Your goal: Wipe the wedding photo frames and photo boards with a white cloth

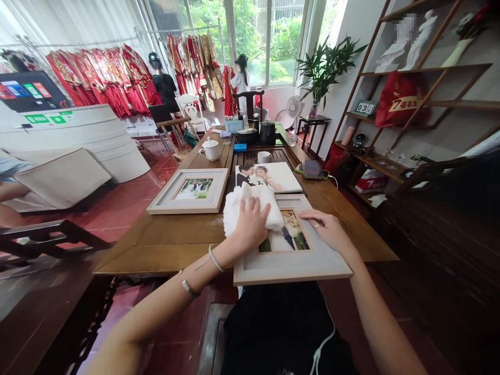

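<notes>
A light wood picture frame (330, 260) with a pale mat and a photo inside lies near me, its front edge over the table's edge. My left hand (253, 221) presses a folded white cloth (233, 208) onto the frame's upper left part, fingers curled over the fabric. Part of the photo is hidden by the cloth and hand. On the frame's right side rests my right hand (327, 227), fingers stretched out, a ring on one. Just beyond lies a photo album (287, 177) with a couple on its cover. A second picture frame (156, 204) lies to the left.
The wooden table (136, 245) also bears a white lidded cup (211, 150), a small white cup (264, 157), a black kettle (267, 133) and a phone (313, 169) with a cable. Shelves (414, 117) stand right. Two people are near racks of red garments (97, 75).
</notes>
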Tool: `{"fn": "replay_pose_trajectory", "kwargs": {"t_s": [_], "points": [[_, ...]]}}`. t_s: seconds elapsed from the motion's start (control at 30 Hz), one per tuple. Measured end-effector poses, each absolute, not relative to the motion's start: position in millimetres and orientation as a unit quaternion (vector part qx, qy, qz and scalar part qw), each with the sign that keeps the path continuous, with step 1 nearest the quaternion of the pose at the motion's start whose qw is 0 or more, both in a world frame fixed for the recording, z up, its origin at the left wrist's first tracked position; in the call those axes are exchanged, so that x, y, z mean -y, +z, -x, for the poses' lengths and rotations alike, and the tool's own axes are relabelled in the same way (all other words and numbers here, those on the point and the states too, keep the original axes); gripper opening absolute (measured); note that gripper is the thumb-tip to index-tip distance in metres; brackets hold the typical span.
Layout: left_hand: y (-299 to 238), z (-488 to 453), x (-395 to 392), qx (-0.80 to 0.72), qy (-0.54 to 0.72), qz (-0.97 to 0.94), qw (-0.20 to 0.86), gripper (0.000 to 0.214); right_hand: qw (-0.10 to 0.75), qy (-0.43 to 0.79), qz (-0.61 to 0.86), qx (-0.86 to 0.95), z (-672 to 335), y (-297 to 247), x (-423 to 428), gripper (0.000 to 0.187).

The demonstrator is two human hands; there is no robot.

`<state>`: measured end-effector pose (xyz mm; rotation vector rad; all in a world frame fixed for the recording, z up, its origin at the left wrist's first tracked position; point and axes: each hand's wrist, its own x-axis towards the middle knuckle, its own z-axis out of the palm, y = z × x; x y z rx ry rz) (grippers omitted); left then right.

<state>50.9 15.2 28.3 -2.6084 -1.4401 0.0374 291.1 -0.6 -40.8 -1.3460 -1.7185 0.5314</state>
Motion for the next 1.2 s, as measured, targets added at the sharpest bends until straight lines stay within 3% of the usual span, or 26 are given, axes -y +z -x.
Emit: {"fn": "replay_pose_trajectory", "kwargs": {"t_s": [0.27,0.6,0.97,1.2], "points": [[52.8,-44.1,62.2,0.444,0.070,0.893,-0.010,0.070,0.434,0.205,0.543,0.689,-290.3,-40.7,0.2,0.029],[50.6,-16.9,132.7,0.377,0.077,0.916,-0.116,0.096,0.436,0.207,0.538,0.691,-288.9,-39.7,1.0,0.029],[39.5,-53.0,67.6,0.425,0.057,0.903,-0.010,0.078,0.434,0.209,0.536,0.693,-290.9,-41.1,0.4,0.029],[24.2,-70.3,5.4,0.420,0.031,0.906,0.053,0.079,0.443,0.209,0.531,0.691,-291.2,-42.1,-1.2,0.028]]}}
